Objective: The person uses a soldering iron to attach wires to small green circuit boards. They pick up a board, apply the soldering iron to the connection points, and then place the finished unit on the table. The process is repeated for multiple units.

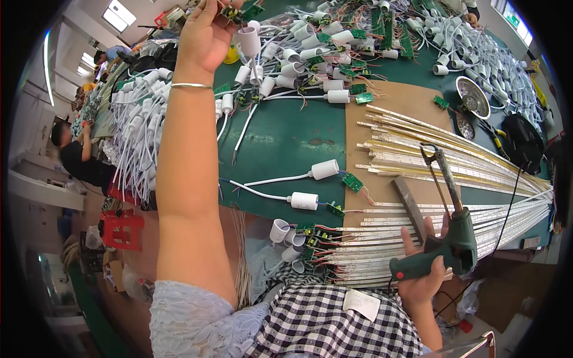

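Observation:
My left hand point(206, 39) is raised at the top left, fingers closed around a small circuit board with wires; a white lamp socket point(249, 42) hangs beside it. The board is partly hidden by the fingers. At the lower right my right hand point(422, 289) holds a dark green soldering gun point(461, 235), its tip pointing up over the LED strips point(388, 241). Left of the gun lies a flat grey metal bar point(409, 201). Two white sockets point(325, 169) with cables and green boards point(353, 182) rest at the middle; their boards sit by the strips' ends.
A heap of white sockets point(304, 42) with boards covers the far table, another pile point(140, 119) the left. More strips point(412, 143) lie on brown cardboard point(406, 98). Far right are a metal bowl point(473, 97) and pliers point(496, 138). A co-worker point(86, 158) sits left, near a red stool point(122, 230).

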The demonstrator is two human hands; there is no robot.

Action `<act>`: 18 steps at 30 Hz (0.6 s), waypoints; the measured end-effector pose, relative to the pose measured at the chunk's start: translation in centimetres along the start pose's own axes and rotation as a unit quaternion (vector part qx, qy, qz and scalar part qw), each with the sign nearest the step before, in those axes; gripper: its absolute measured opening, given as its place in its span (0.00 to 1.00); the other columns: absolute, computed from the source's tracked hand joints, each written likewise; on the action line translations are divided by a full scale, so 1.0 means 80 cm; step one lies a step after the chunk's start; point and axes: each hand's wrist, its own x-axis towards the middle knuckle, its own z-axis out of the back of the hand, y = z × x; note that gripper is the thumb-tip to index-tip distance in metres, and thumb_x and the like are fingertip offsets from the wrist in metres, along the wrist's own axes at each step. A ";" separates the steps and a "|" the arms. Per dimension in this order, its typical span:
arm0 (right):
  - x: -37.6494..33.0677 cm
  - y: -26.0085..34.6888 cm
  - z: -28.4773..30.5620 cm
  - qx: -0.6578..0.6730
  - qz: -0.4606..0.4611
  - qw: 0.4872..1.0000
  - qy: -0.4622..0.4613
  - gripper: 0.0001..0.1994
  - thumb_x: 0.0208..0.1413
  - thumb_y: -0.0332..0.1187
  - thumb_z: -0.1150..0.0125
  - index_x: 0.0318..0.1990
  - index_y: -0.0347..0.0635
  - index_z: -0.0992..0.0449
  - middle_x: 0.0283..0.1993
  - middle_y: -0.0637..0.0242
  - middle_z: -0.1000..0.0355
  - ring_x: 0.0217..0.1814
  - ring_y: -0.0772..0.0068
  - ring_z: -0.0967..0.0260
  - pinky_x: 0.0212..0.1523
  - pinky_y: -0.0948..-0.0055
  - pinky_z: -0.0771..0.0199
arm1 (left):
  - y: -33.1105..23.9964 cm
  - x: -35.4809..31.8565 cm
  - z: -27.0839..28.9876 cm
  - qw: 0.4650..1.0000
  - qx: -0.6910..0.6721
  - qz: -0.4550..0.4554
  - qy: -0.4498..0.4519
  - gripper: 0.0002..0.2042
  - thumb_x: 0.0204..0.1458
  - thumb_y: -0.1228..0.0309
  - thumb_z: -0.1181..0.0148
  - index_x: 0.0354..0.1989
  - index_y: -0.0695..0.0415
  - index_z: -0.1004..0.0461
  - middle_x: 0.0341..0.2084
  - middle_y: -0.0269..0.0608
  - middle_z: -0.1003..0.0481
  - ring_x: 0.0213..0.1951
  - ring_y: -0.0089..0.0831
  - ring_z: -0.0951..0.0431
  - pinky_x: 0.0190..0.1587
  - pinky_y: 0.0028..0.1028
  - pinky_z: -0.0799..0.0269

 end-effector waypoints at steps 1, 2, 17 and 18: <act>0.000 0.000 -0.001 0.001 -0.003 1.000 0.001 0.37 0.54 0.45 0.48 0.68 0.47 0.58 0.72 0.66 0.62 0.72 0.62 0.57 0.63 0.44 0.46 | -0.003 0.005 0.000 1.000 0.008 -0.007 -0.007 0.08 0.60 0.67 0.52 0.34 0.55 0.28 0.30 0.36 0.26 0.37 0.29 0.25 0.40 0.29 0.28; 0.000 0.000 -0.001 0.002 -0.006 1.000 0.002 0.37 0.54 0.45 0.49 0.68 0.47 0.58 0.72 0.66 0.62 0.72 0.62 0.57 0.63 0.44 0.45 | -0.006 0.010 0.002 1.000 0.012 -0.004 0.005 0.08 0.60 0.67 0.52 0.34 0.55 0.28 0.30 0.36 0.26 0.37 0.29 0.25 0.40 0.29 0.28; 0.004 0.005 0.004 0.010 0.011 1.000 0.002 0.36 0.55 0.46 0.49 0.68 0.49 0.57 0.71 0.67 0.59 0.70 0.62 0.54 0.62 0.44 0.42 | 0.013 0.051 -0.031 0.999 0.023 -0.009 -0.022 0.08 0.61 0.68 0.55 0.33 0.55 0.31 0.27 0.36 0.28 0.33 0.31 0.26 0.41 0.31 0.29; 0.002 0.005 0.005 0.022 0.007 1.000 -0.011 0.37 0.53 0.46 0.47 0.67 0.49 0.57 0.71 0.66 0.60 0.69 0.62 0.52 0.61 0.43 0.41 | 0.016 0.055 -0.028 0.999 0.033 -0.009 -0.014 0.08 0.61 0.68 0.55 0.33 0.55 0.31 0.27 0.36 0.28 0.33 0.31 0.26 0.41 0.31 0.29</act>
